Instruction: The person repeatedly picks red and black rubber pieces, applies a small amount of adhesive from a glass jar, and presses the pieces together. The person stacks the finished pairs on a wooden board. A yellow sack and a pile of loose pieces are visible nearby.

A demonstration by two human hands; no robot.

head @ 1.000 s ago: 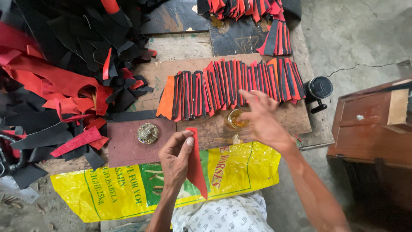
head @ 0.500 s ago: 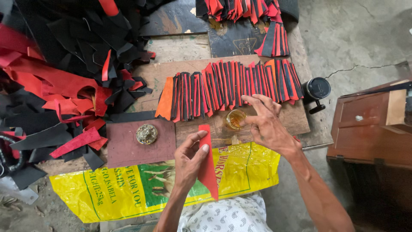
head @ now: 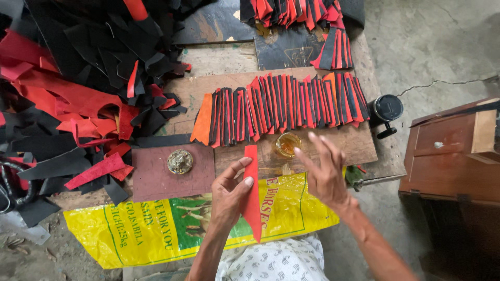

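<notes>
Looking down from the head camera, I see my left hand [head: 229, 195] pinching a long red leather strip [head: 252, 198] between thumb and fingers, so that grip is pressed together on the strip. The strip hangs upright in front of me, its top end level with the near edge of the wooden board [head: 359, 143] and its pointed lower end over the yellow printed sack [head: 130, 234] that lies across the table's front.

My right hand [head: 325, 174] hovers just beside the strip with its fingers spread and nothing in them. Its forefinger points toward a small glass jar of amber liquid [head: 287, 144], which stands on the board; whether the fingertip touches the jar I cannot tell.

Behind the jar, a fanned row of red and black strips [head: 284, 109] lies overlapped across the board, with an orange piece at its left end. A dark maroon square [head: 156, 179] sits to the left of my hand, carrying a round brass ornament [head: 179, 162]. A loose heap of red and black offcuts [head: 78, 104] fills the left side.
</notes>
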